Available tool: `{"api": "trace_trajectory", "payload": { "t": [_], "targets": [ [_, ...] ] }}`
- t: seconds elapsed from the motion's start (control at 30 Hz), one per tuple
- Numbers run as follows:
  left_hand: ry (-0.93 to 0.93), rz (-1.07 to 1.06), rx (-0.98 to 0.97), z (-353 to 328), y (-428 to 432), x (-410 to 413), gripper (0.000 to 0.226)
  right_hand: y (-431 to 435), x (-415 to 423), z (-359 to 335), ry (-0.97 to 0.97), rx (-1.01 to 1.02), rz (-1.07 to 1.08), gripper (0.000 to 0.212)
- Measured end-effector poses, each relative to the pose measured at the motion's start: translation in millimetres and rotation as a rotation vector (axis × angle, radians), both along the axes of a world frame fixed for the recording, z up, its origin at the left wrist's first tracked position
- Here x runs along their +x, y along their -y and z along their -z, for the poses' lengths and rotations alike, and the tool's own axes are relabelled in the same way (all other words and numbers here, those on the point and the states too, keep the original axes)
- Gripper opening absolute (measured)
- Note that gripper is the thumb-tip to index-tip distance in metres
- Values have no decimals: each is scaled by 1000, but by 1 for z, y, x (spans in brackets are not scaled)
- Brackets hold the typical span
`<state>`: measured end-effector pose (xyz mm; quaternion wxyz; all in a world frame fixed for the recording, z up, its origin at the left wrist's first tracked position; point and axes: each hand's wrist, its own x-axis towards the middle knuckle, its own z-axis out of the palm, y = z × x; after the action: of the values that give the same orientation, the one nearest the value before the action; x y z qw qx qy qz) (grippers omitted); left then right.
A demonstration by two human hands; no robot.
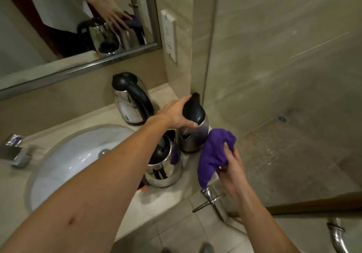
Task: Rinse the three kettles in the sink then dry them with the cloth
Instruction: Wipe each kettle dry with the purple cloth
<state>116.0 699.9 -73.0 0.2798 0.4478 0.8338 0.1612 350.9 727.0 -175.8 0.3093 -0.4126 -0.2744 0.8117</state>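
Observed at the washstand: all three kettles stand on the beige stone counter (156,196), none in the white oval sink (74,155). No water is seen running from the chrome tap (13,153).

The left hand (176,113) is curled over the black domed lid of the tall stainless-steel kettle (193,137), which stands upright at the right end of the counter, against the wall corner. The right hand (231,166) pinches a bunched purple cloth (213,151) and presses it to that kettle's right flank.

The rounded steel kettle with its lid raised (164,172) sits just beside it, at the sink's edge. The steel kettle with the black arched handle (127,104) stands apart, at the back under the mirror (58,27).

Assessment: rinsing appears complete and drying is in hand on the corner kettle. Whether the other two are already dry cannot be told; no droplets can be made out.
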Motion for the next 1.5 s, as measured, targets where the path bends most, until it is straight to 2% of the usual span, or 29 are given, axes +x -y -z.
{"api": "trace_trajectory", "payload": {
  "t": [0.2, 0.3, 0.43, 0.57, 0.67, 0.73, 0.77, 0.87, 0.97, 1.07, 1.2, 1.4, 1.5],
  "targets": [
    [-104, -171, 3, -40, 48, -23, 89, -6, 8, -49, -171, -187, -29, 37],
    [-141, -221, -23, -64, 74, -32, 79, -10, -5, -90, -267, -206, -17, 45],
    [-133, -302, 34, -103, 94, -30, 62, -9, -32, -141, -364, -212, -78, 36],
    [-204, -312, 62, -142, 104, -31, 65, 0, -63, -180, -393, -196, -157, 44],
    [-269, -301, 7, -155, 115, -47, 69, 9, -90, -196, -278, -83, -233, 42],
    [-283, -315, -5, -160, 125, -59, 71, 15, -110, -200, -218, 21, -245, 59],
    [-289, -318, -4, -161, 130, -64, 70, 20, -118, -202, -198, 62, -237, 59],
    [-291, -318, -30, -155, 146, -84, 70, 34, -141, -202, -150, 140, -239, 37],
    [-303, -289, -89, -139, 160, -113, 74, 49, -167, -193, -97, 142, -256, 36],
    [-335, -249, -147, -124, 164, -141, 76, 60, -192, -182, -52, 115, -235, 22],
    [-356, -139, -165, -107, 152, -182, 84, 71, -230, -165, -24, 78, -141, 19],
    [-304, 60, -176, -84, 116, -231, 110, 90, -265, -158, 10, 23, 21, 29],
    [-292, 158, -188, -73, 90, -248, 115, 102, -268, -151, 46, -14, 106, 38]
  ]
}}
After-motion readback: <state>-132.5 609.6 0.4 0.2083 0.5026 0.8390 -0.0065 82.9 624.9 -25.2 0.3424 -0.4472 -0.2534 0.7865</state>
